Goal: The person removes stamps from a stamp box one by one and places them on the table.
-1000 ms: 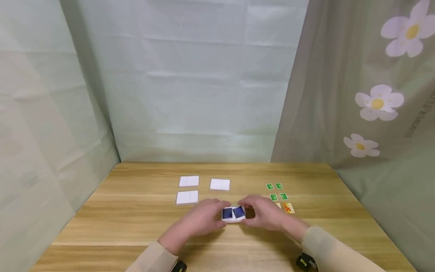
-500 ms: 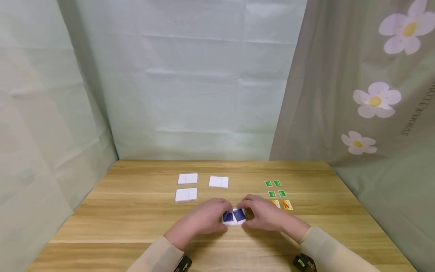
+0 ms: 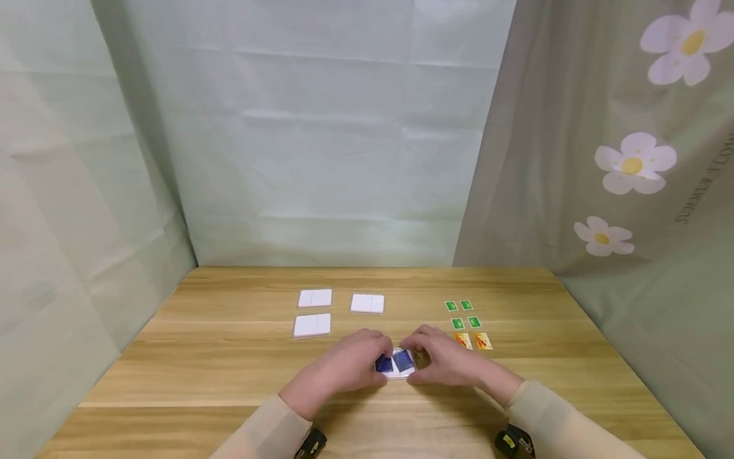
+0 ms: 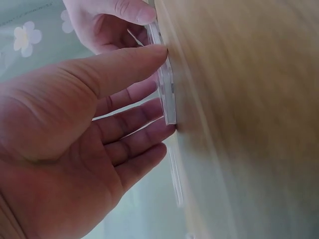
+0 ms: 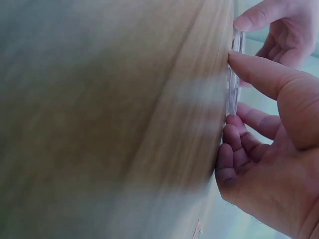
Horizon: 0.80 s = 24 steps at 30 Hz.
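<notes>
Between the two hands, close to the tabletop, lies a small flat white case [image 3: 395, 375] with clear edges. Two dark blue squares sit on it, the left square [image 3: 382, 365] partly under a finger and the right square [image 3: 403, 361] tilted. My left hand [image 3: 352, 362] grips the case's left end, thumb along the near edge and a fingertip over the left square. From the other side my right hand [image 3: 444, 360] holds the right end, its thumb at the near edge and fingertips at the far one. Both wrist views show the clear case [image 4: 169, 102] edge-on between thumb and fingers.
Three similar white cases lie on the wooden table [image 3: 229, 376], including a front left case [image 3: 312, 326] and a right case [image 3: 367, 303]. Several small green squares [image 3: 457, 324] and two orange-yellow squares [image 3: 483, 342] lie right of the hands. Curtains stand behind and beside the table.
My left fingertip has moved onto the left blue square, covering part of it. Both hands still hold the case. The head view has tipped down slightly.
</notes>
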{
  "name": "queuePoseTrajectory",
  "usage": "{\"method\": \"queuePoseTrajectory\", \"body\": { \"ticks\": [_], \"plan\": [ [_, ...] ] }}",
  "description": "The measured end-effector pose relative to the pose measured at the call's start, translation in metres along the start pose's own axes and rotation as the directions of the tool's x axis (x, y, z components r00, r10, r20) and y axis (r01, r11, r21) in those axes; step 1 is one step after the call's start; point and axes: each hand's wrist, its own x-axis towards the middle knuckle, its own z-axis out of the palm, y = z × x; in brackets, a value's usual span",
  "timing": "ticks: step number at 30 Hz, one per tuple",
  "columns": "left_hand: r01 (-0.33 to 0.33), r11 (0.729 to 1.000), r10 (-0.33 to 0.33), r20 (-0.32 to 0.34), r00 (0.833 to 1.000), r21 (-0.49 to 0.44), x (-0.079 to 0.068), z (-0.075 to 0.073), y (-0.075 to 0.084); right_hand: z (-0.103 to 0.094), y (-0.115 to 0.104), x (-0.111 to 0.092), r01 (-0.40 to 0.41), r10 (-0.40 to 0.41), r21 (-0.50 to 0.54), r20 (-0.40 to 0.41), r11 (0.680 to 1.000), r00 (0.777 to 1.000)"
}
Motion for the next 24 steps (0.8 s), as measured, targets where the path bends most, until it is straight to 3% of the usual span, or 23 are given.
{"method": "queuePoseTrajectory", "body": {
  "ticks": [9, 24],
  "plan": [
    [-0.014, 1.000, 0.015, -0.003, 1.000, 0.016, -0.0013, -0.0021, 0.0018, 0.0008, -0.0066, 0.0008, -0.034, 0.034, 0.001, -0.002, 0.999, 0.999],
    [-0.047, 0.997, 0.049, -0.029, 0.998, 0.062, 0.0011, -0.0009, 0.0041, -0.0014, -0.0009, -0.0060, 0.004, -0.004, 0.057, 0.000, 0.998, 1.000]
  ]
}}
